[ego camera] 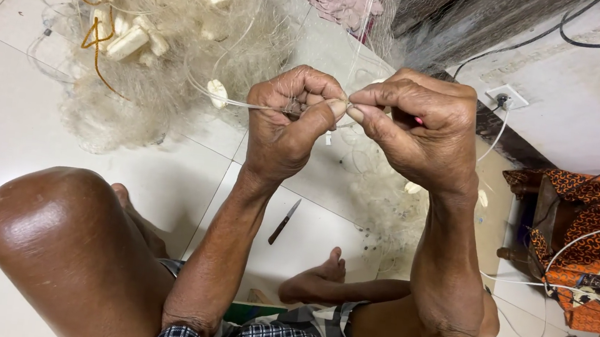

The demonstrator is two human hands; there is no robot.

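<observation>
line (247, 104) pinched between both hands: left hand (292, 119) grip tight, right hand (419, 129) grip tight.
</observation>
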